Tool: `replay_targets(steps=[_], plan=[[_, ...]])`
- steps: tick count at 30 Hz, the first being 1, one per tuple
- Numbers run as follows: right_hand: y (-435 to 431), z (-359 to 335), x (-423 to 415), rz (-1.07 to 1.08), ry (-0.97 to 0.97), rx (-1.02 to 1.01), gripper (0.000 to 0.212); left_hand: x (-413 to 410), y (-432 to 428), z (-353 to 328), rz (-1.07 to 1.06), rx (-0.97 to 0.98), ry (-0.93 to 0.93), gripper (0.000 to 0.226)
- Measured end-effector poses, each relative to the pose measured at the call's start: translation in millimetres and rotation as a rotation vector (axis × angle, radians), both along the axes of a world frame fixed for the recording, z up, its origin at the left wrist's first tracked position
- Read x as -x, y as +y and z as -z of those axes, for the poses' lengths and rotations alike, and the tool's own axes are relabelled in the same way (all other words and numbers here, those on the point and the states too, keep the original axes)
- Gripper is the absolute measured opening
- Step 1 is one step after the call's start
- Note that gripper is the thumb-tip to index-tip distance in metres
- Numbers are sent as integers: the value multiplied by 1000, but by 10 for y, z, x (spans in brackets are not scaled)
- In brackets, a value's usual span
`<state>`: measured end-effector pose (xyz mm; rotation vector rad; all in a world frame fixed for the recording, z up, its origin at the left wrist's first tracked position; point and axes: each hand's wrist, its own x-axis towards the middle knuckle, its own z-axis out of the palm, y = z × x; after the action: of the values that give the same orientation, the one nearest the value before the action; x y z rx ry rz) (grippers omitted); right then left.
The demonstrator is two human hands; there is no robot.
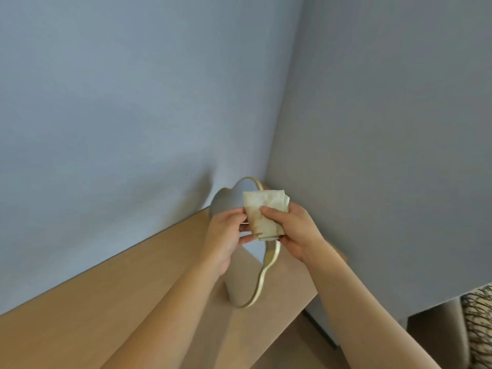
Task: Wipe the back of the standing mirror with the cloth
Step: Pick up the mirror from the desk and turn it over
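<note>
A wavy-edged standing mirror [246, 278] with a cream rim stands on the wooden table [106, 302] near the wall corner; its glass reflects the blue wall. A folded cream cloth [262, 213] with brown stains is held in front of the mirror's upper part. My right hand [295, 230] grips the cloth's right side, thumb on top. My left hand [226, 233] pinches the cloth's left edge with its fingertips. Both hands hide the middle of the mirror. The mirror's back is not visible.
Blue-grey walls [133, 102] meet in a corner just behind the mirror. The table's right edge drops off below my right forearm. A patterned cushion [479, 328] shows at the lower right beyond a dark panel.
</note>
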<state>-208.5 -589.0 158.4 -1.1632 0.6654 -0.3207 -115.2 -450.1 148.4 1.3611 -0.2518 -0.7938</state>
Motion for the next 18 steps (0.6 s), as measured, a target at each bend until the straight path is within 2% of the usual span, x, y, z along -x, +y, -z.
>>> replay_targets(steps=[4, 6, 7, 9, 10, 16, 18], plan=[[-634, 84, 363, 39, -18, -30, 29, 240, -656, 129, -96, -278, -374, 20], [-870, 181, 468, 49, -3, -44, 29, 270, -944, 239, -100, -418, -463, 10], [-965, 238, 508, 51, 12, -53, 30, 271, -1073, 308, -81, -500, -482, 12], [-1113, 370, 558, 52, 51, -75, 32, 243, -1292, 422, -40, -662, -465, 58], [-1166, 443, 570, 53, 73, -89, 32, 236, -1371, 459, -43, -719, -439, 71], [-1216, 789, 572, 33, 178, -162, 34, 258, -1549, 630, -152, -852, -326, 87], [-1191, 845, 558, 14, 189, -194, 34, 230, -1566, 677, -172, -851, -287, 85]])
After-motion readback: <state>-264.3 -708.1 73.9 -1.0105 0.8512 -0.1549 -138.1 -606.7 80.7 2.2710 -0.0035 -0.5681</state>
